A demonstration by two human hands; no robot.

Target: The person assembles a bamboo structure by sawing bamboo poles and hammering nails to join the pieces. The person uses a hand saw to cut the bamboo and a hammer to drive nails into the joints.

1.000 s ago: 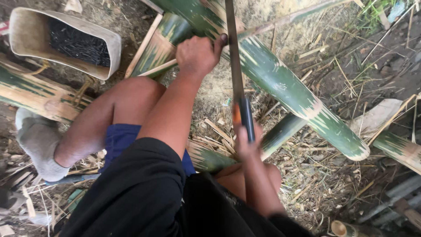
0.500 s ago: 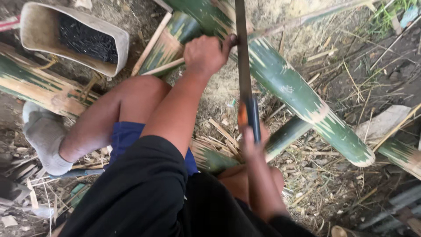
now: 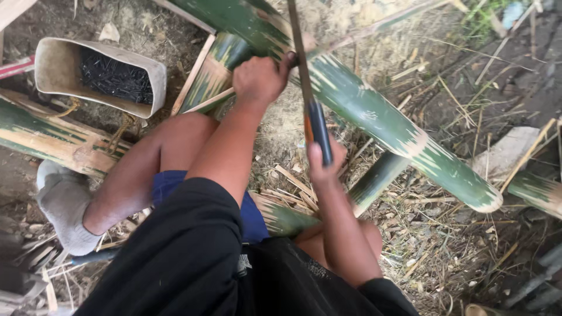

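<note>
**Blade held over the bamboo, hands a touch higher in view**

The right hand (image 3: 321, 167) is wrapped tight around the dark handle of a long knife (image 3: 304, 76), thumb laid along the grip, with the narrow blade running up and away over the big green bamboo pole (image 3: 386, 126). The left hand (image 3: 260, 79) is closed in a fist just beside the blade, at the spot where the blade crosses the pole; it seems to pinch the blade's back or a thin split strip, though the fingers hide which. A pale bamboo strip (image 3: 208, 100) slants out below that fist toward the left.

Against the picture from half a second back, both hands and the knife keep the same grip and line; the whole scene sits slightly lower and to the right, so the change looks like a small shift of the head, not of the work.

The pole lies diagonally across the dirt, above the bare knees. To the left stands a grey plastic container (image 3: 55, 73) with dark bits inside, next to another split bamboo piece (image 3: 52, 137).
</note>
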